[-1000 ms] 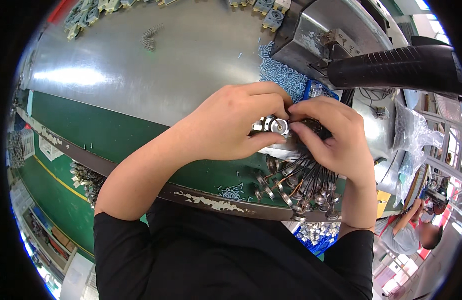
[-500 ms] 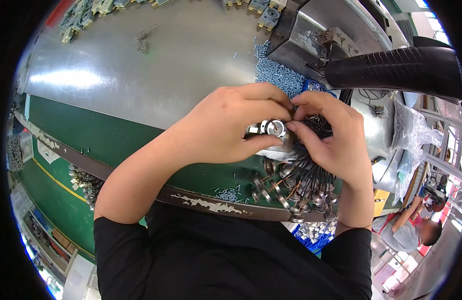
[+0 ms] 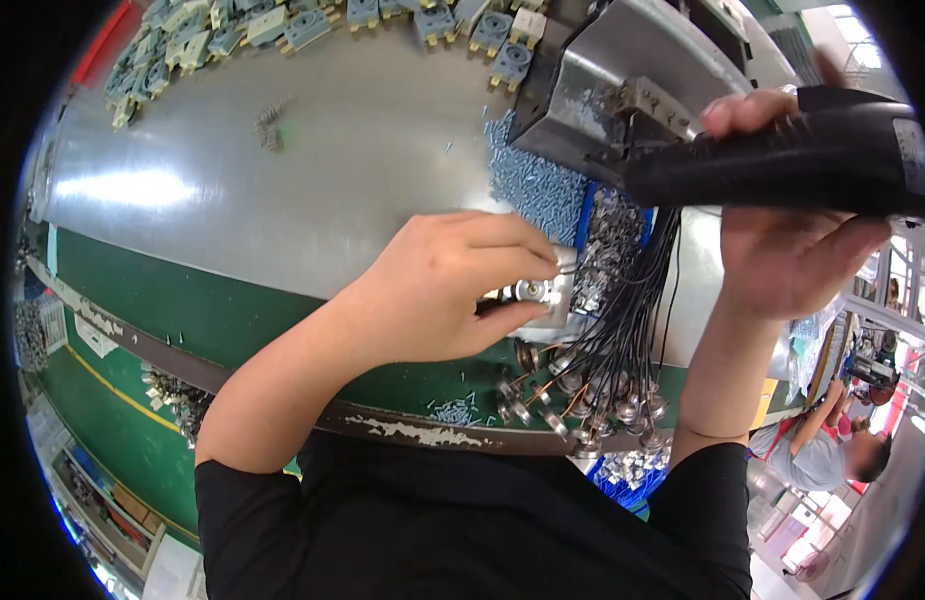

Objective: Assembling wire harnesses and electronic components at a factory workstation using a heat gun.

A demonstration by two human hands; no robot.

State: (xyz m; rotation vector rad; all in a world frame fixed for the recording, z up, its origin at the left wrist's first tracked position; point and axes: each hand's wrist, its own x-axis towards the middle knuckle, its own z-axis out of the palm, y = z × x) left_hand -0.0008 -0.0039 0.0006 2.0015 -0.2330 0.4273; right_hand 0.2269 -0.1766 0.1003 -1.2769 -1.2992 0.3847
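Observation:
My left hand [image 3: 462, 285] pinches a small round metal part [image 3: 531, 290] with a pale rim between thumb and fingers, over a small metal plate [image 3: 560, 310]. My right hand [image 3: 787, 255] is at the thick black handle of a power tool [image 3: 742, 165]. Its fingers curl over the top, and the thumb shows below. Motion blurs that hand, and the tool hides its palm partly. Between the hands hangs a bundle of black wires [image 3: 637, 315] with round metal ends [image 3: 582, 400].
Blue-grey screws [image 3: 532, 180] lie heaped beside a blue tray of small metal parts [image 3: 609, 240]. Grey switch-like blocks [image 3: 222, 40] line the far edge. A coil spring [image 3: 269, 125] lies on the metal tabletop [image 3: 362, 150]. A bent metal guard [image 3: 612, 80] stands at far right; another person [image 3: 822, 455] is beyond.
My right hand has left the part beside my left hand and moved right, up to the black power tool. My left hand keeps the round metal part. The wire bundle and blue tray are now uncovered.

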